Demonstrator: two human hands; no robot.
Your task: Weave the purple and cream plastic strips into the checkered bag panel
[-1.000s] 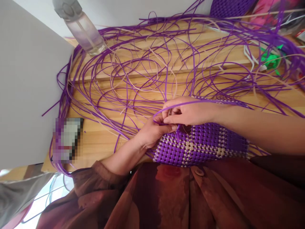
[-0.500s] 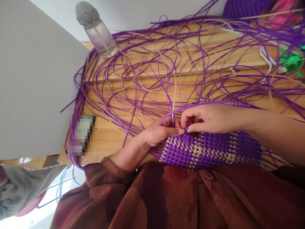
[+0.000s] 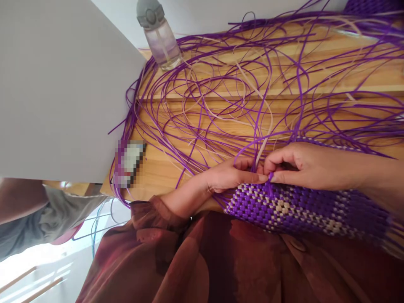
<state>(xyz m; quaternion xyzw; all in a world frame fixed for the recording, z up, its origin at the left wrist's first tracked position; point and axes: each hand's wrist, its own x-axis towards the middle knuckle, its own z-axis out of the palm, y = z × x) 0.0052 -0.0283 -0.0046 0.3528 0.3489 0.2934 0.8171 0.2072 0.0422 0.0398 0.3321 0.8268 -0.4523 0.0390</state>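
Observation:
A purple and cream woven panel [image 3: 303,210] lies at the near edge of the wooden table [image 3: 164,168], against my red-brown top. My left hand [image 3: 230,176] rests on the panel's upper left edge with its fingers pressed together on the weave. My right hand [image 3: 303,166] is curled beside it, thumb and forefinger pinched on a purple strip [image 3: 270,180] where it enters the weave. The fingertips of both hands almost touch. Loose ends of purple and cream strips [image 3: 252,92] rise from the panel and spread over the table.
A clear water bottle with a grey lid [image 3: 159,35] stands at the table's far left corner. A blurred dark flat object [image 3: 129,162] lies near the left edge. A grey wall panel [image 3: 57,84] borders the table on the left. Another person's grey clothing [image 3: 38,223] shows at lower left.
The view has swung left, so everything sits further right in frame. My right hand has drawn the strip down tighter into the weave, and its loop above my hands has shrunk.

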